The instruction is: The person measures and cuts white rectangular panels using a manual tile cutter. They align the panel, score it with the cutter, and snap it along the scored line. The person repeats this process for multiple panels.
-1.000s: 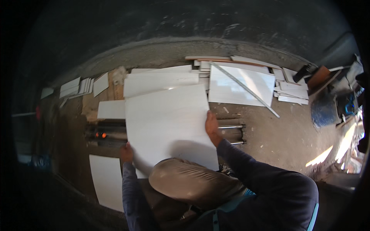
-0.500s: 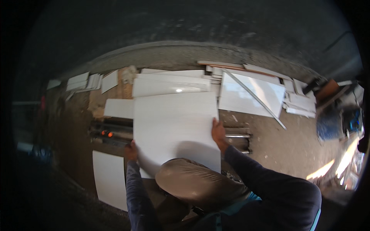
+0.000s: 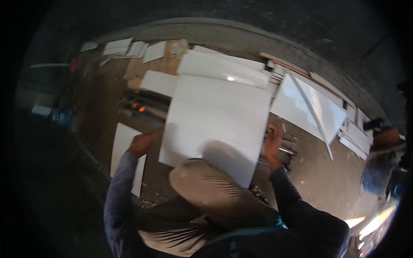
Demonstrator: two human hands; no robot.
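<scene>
A large white tile (image 3: 217, 122) lies in front of me across a dark tool with metal rails, which looks like a tile cutter (image 3: 157, 111) and carries two orange round parts. The tile hides the tool's middle. My left hand (image 3: 143, 144) is off the tile's left edge, over a smaller white tile piece (image 3: 122, 150); its fingers point toward the large tile but are blurred. Close beside the right edge, my right hand (image 3: 273, 142) has loosely bent fingers, thumb apart, and nothing visible in them. My bent knee (image 3: 202, 180) is at the tile's near edge.
More white tiles (image 3: 223, 69) lie stacked beyond the large one. At the right, a metal straight bar (image 3: 312, 112) rests across a glossy white tile (image 3: 297, 107). Cut strips (image 3: 355, 139) and a blue container (image 3: 375, 176) are farther right; cardboard (image 3: 172, 60) lies at the back left.
Both hands have let go of the large tile's side edges and moved outward, the left one farther. The whole view has tilted and shifted.
</scene>
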